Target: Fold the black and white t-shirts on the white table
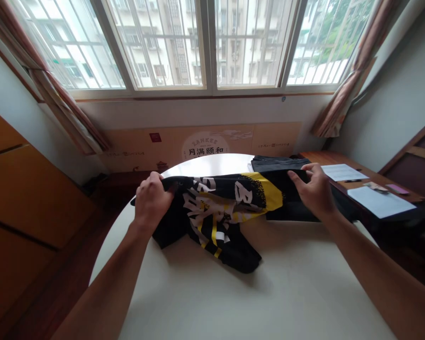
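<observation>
A black shirt point(219, 212) with yellow and white print lies crumpled across the middle of a round white table point(276, 293). My left hand point(151, 200) is closed in a fist on the shirt's left edge and lifts it slightly. My right hand point(313, 189) pinches the shirt's right edge, thumb on top. The cloth is stretched between both hands, and its lower part sags onto the table.
A folded dark garment point(278, 164) lies at the table's far edge. A wooden desk point(340, 158) at right holds white papers point(378, 200) and a pen. Printed cardboard point(205, 144) leans under the window. A wooden cabinet point(28, 203) stands at left.
</observation>
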The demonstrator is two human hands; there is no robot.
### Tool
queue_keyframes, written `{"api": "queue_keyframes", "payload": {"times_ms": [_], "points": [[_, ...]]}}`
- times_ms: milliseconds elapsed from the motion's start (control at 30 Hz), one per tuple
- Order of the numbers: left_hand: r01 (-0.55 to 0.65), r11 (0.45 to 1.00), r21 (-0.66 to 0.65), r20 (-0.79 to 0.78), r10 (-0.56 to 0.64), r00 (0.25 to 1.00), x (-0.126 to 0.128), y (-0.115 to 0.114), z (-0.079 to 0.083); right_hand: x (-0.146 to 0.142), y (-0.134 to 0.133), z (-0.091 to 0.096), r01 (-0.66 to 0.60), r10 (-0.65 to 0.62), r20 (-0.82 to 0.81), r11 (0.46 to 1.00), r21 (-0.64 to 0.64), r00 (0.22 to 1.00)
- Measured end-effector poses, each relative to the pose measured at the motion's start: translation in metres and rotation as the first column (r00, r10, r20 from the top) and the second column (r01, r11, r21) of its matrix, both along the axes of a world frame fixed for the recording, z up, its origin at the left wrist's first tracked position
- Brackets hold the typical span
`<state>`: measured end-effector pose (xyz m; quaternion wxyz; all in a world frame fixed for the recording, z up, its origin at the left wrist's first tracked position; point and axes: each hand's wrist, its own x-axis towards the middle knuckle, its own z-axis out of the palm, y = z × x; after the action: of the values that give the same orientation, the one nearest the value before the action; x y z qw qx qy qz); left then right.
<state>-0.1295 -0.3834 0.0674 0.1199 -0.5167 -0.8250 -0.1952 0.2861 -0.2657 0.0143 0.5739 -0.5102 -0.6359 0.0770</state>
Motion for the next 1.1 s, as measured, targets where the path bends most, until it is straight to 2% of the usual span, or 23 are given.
{"api": "queue_keyframes", "payload": {"times_ms": [100,133,167,200,233,300,333,367,400,433,467,533,600,700,767,833,900,933,1000,1033,1100], "points": [[-0.042,0.997,-0.062,-0.060,0.038,0.997,-0.002,0.004,-0.011,-0.014,-0.010,0.006,-0.203,0.186,-0.117,0.965,-0.164,0.976],[0.005,0.998,-0.059,-0.052,-0.008,0.999,0.004,0.003,-0.014,-0.021,-0.018,0.009,-0.266,0.246,-0.128,0.948,-0.172,0.961],[0.110,0.993,-0.036,-0.026,-0.111,0.993,0.013,0.001,-0.017,-0.031,-0.029,0.012,-0.326,0.309,-0.125,0.932,-0.157,0.943],[0.264,0.965,0.004,0.016,-0.264,0.964,0.026,-0.002,-0.020,-0.041,-0.041,0.015,-0.390,0.377,-0.112,0.912,-0.129,0.919],[0.438,0.898,0.051,0.071,-0.441,0.895,0.042,-0.007,-0.022,-0.051,-0.056,0.017,-0.462,0.453,-0.102,0.881,-0.104,0.886],[0.722,0.680,0.127,0.194,-0.731,0.654,0.075,-0.018,-0.026,-0.069,-0.084,0.020,-0.642,0.634,-0.100,0.761,-0.094,0.767],[0.800,0.581,0.152,0.258,-0.804,0.536,0.089,-0.022,-0.028,-0.075,-0.095,0.019,-0.721,0.715,-0.097,0.685,-0.103,0.692],[0.843,0.510,0.171,0.322,-0.838,0.441,0.099,-0.024,-0.029,-0.078,-0.102,0.018,-0.780,0.776,-0.085,0.616,-0.111,0.625],[0.856,0.478,0.198,0.379,-0.843,0.382,0.106,-0.025,-0.030,-0.079,-0.106,0.017,-0.812,0.812,-0.059,0.572,-0.116,0.581],[0.843,0.480,0.241,0.422,-0.834,0.354,0.108,-0.024,-0.031,-0.078,-0.105,0.014,-0.817,0.821,-0.018,0.564,-0.120,0.570],[0.803,0.509,0.309,0.453,-0.821,0.346,0.106,-0.021,-0.031,-0.075,-0.101,0.011,-0.798,0.807,0.034,0.589,-0.127,0.589],[0.645,0.590,0.485,0.496,-0.794,0.352,0.095,-0.013,-0.029,-0.068,-0.086,0.003,-0.717,0.739,0.158,0.673,-0.181,0.654],[0.486,0.625,0.610,0.520,-0.779,0.350,0.083,-0.005,-0.025,-0.065,-0.070,-0.005,-0.626,0.679,0.278,0.734,-0.262,0.679],[0.449,0.633,0.631,0.526,-0.774,0.352,0.071,-0.001,-0.018,-0.068,-0.059,-0.012,-0.529,0.594,0.447,0.803,-0.276,0.668],[0.438,0.634,0.638,0.501,-0.773,0.389,0.065,-0.001,-0.016,-0.070,-0.058,-0.013,-0.448,0.477,0.517,0.874,-0.189,0.711],[0.391,0.640,0.661,0.491,-0.764,0.419,0.057,0.000,-0.017,-0.068,-0.057,-0.012,-0.415,0.419,0.487,0.902,-0.121,0.766],[0.310,0.638,0.705,0.503,-0.758,0.415,0.048,0.003,-0.019,-0.065,-0.054,-0.013,-0.461,0.496,0.360,0.868,-0.185,0.790],[0.253,0.628,0.736,0.510,-0.760,0.402,0.044,0.005,-0.019,-0.063,-0.052,-0.014,-0.503,0.563,0.273,0.824,-0.262,0.780],[0.127,0.609,0.783,0.524,-0.756,0.392,0.037,0.008,-0.020,-0.062,-0.051,-0.016,-0.577,0.670,0.098,0.697,-0.426,0.736],[0.072,0.602,0.796,0.531,-0.749,0.396,0.035,0.010,-0.021,-0.063,-0.052,-0.017,-0.601,0.700,0.043,0.641,-0.478,0.713],[0.009,0.602,0.799,0.545,-0.730,0.412,0.031,0.013,-0.021,-0.066,-0.057,-0.015,-0.637,0.750,0.022,0.575,-0.513,0.661]]}}
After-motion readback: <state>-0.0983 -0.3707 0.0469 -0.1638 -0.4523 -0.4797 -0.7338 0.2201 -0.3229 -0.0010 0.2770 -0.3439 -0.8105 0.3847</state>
